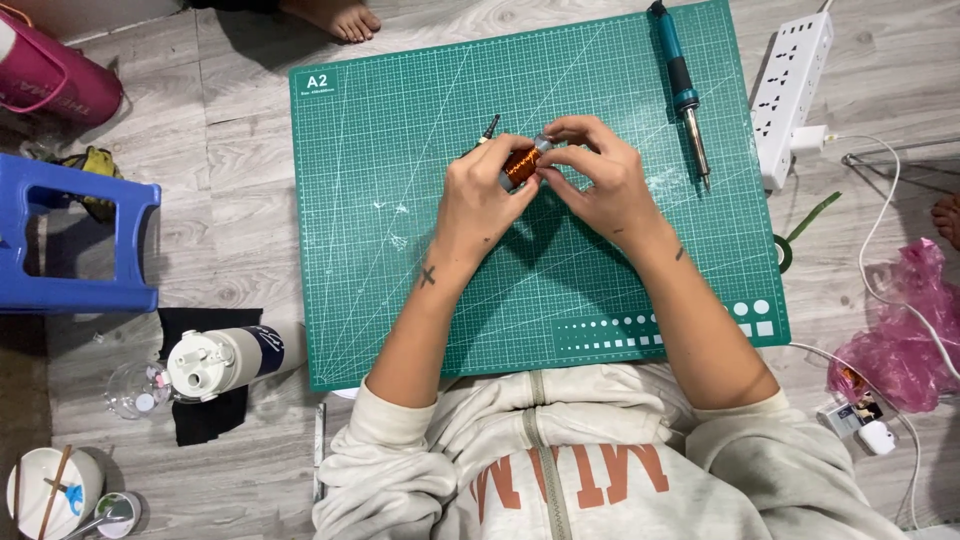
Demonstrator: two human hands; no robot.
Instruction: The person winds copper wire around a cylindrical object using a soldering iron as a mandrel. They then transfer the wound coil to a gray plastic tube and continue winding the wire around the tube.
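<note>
Both of my hands meet over the middle of a green cutting mat [400, 250] on the floor. My left hand [480, 200] and my right hand [600, 180] together hold a small spool of copper wire [522, 163] between their fingertips. A thin dark rod [490, 127] sticks out up and left from the left hand's fingers; what it joins to is hidden. A teal-handled soldering iron [682, 90] lies on the mat just right of my right hand.
A white power strip [795, 85] with a plugged charger lies right of the mat, a pink plastic bag [905, 330] lower right. At left are a blue plastic stool [70, 240], a pink bottle [50, 80] and a white bottle [220, 362]. Another person's bare foot [335, 18] is at the top.
</note>
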